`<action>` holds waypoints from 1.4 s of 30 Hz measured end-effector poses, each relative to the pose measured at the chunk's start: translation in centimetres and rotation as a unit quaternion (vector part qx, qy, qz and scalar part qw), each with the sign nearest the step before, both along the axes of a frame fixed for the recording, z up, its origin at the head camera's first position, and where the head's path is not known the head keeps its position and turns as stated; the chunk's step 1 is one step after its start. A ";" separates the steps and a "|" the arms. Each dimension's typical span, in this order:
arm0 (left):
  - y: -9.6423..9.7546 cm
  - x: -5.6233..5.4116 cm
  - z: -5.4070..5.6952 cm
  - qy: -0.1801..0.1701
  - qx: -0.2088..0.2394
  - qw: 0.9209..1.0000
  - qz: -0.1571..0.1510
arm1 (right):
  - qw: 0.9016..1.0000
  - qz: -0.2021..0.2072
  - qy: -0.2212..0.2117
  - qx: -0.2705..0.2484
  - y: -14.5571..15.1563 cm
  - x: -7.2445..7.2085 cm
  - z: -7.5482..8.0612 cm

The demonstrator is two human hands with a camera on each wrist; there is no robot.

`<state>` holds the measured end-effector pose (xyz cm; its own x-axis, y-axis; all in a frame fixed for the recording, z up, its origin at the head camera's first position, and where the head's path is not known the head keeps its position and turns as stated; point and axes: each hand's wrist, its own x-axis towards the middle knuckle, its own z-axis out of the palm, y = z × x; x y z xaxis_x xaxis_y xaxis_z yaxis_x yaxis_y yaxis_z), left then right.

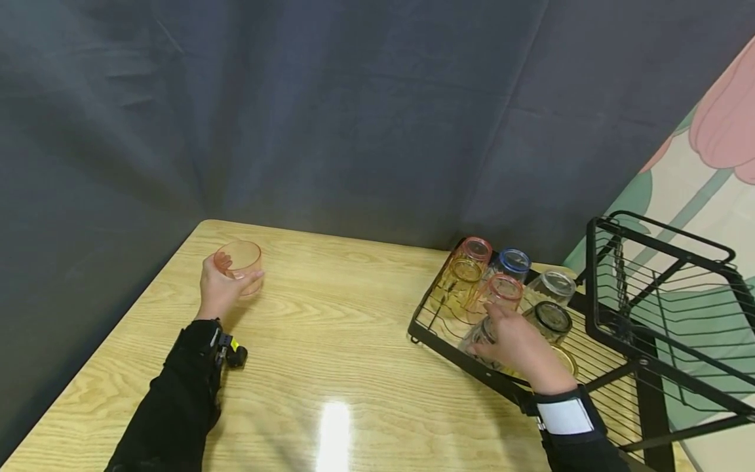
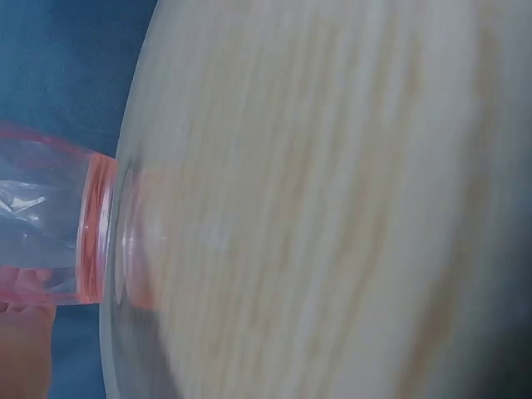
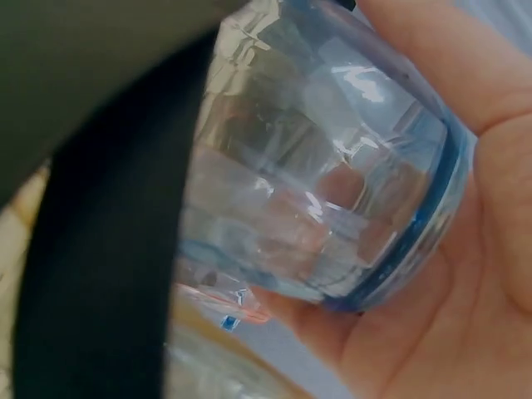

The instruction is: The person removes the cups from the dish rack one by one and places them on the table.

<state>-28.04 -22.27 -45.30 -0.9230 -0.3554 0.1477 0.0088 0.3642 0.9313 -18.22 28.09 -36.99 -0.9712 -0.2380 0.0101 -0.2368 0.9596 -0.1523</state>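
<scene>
On the left of the head view, my left hand [image 1: 221, 286] grips a pink-orange glass [image 1: 244, 259] by its side, mouth upward. Its base shows close to the tabletop in the left wrist view; whether they touch I cannot tell. Over at the dish rack [image 1: 449, 351], my right hand [image 1: 520, 342] has thumb and fingers around a clear glass [image 1: 479, 337]. That glass [image 3: 324, 158] looks bluish at its thick end in the right wrist view, with the palm beside it. Upside-down glasses surround it: a pink one [image 1: 504, 289], a yellow one [image 1: 462, 278] and a dark one [image 1: 551, 318].
Farther back in the rack stand a red-pink glass [image 1: 476, 249], a blue glass [image 1: 514, 261] and another clear glass [image 1: 557, 284]. A yellow glass [image 1: 565, 360] is partly behind my right hand. The raised black wire tier [image 1: 684, 259] overhangs the right side. A dark curtain [image 1: 354, 118] hangs behind the wooden table [image 1: 330, 321].
</scene>
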 end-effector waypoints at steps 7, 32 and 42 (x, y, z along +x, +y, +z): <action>0.1 -0.2 0.3 -0.006 0.001 1.000 0.008 | 1.000 -0.007 -0.013 0.001 0.3 0.2 -0.1; -0.5 0.6 0.5 -0.044 -0.023 0.998 -0.044 | 0.995 -0.037 0.030 -0.088 0.8 0.7 0.8; -0.7 2.1 2.5 0.016 -0.010 1.000 -0.020 | 0.982 -0.051 0.124 -0.137 0.4 1.4 1.4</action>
